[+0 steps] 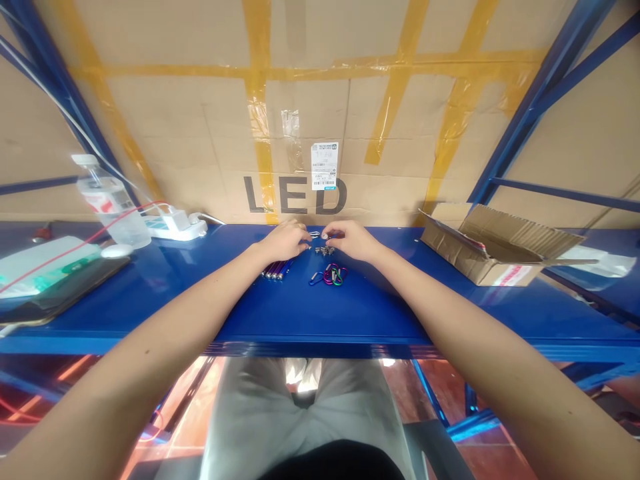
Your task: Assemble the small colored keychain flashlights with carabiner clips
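Observation:
My left hand (286,241) is over the blue table, thumb and fingertips closed together around something too small to name. My right hand (351,241) faces it with curled fingers, pinching a small object whose kind does not show. Between the hands lies a little pile of small metal pieces (325,251), and behind it are silver wire-like pieces (314,235). Several shiny dark blue and purple metal tubes (276,270) lie side by side, partly hidden under my left hand. Coloured carabiners (329,275), blue, purple and green, are heaped closer to me.
An open cardboard box (493,257) sits on the right of the blue table (320,313). At left are a plastic bottle (113,207), a white power strip (175,227) with cables, and a green-white packet (47,263) on a dark board. Large taped cardboard (200,140) stands behind.

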The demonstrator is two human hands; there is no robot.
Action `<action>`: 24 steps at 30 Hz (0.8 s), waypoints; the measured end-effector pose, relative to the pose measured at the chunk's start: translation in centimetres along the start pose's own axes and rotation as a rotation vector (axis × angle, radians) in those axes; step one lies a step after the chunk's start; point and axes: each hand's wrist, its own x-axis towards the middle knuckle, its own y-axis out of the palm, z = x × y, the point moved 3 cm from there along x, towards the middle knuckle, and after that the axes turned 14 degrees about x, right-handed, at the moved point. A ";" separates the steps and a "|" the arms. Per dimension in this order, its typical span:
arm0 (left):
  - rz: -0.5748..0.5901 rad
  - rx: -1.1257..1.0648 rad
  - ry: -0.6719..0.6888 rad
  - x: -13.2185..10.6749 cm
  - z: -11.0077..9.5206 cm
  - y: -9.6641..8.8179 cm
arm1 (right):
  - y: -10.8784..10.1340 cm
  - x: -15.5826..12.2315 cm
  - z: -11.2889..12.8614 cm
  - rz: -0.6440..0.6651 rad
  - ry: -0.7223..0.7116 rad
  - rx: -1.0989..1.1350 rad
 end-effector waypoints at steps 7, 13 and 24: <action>-0.024 -0.045 0.016 1.9 0.4 1.5 | 0.0 0.0 0.3 -0.018 -0.020 -0.029; -0.008 -0.183 -0.039 1.8 1.2 1.8 | -0.1 0.0 0.1 -0.021 -0.018 -0.006; 0.034 -0.276 0.048 -0.4 0.2 -0.5 | -0.1 0.0 0.1 -0.021 -0.006 -0.021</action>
